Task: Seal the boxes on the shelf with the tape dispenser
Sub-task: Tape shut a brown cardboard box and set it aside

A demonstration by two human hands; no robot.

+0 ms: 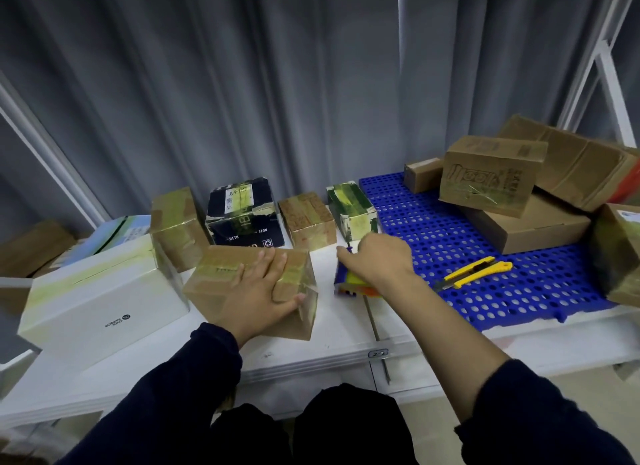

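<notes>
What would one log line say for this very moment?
left hand: flat on brown box | right hand: on tape dispenser, grip unclear | utility knife: lying on blue mat

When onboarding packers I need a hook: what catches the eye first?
The left hand presses flat on a taped brown cardboard box mid-shelf. Beside it the right hand grips a multicoloured tape dispenser, and a bright blue perforated mat covers the right of the white shelf.
</notes>
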